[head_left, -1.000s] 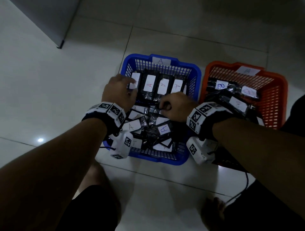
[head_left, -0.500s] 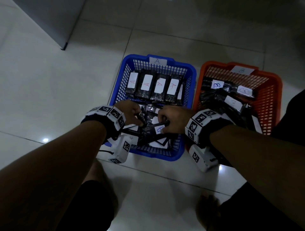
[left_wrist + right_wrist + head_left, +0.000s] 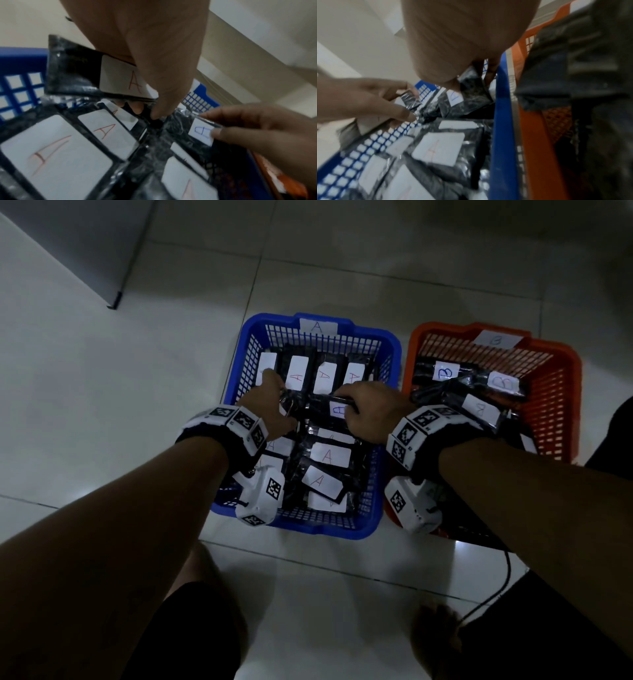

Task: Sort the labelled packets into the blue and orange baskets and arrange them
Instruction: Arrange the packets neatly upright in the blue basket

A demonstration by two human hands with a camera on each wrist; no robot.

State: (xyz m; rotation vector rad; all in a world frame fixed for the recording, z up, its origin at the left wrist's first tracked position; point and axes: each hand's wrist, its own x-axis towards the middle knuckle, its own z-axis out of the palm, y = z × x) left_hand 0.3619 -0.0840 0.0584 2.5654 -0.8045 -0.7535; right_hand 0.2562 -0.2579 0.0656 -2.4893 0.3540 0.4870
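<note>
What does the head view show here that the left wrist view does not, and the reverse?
Only the head view shows the orange basket whole, its B tag and B-labelled packets, plus the standing row of A packets at the blue basket's far end. Only the left wrist view shows what the left hand holds: an A-labelled packet, pinched and lifted, which that hand hides from above. Both show the blue basket, loose A packets in it, and the right hand gripping the blue-lettered packet.
</note>
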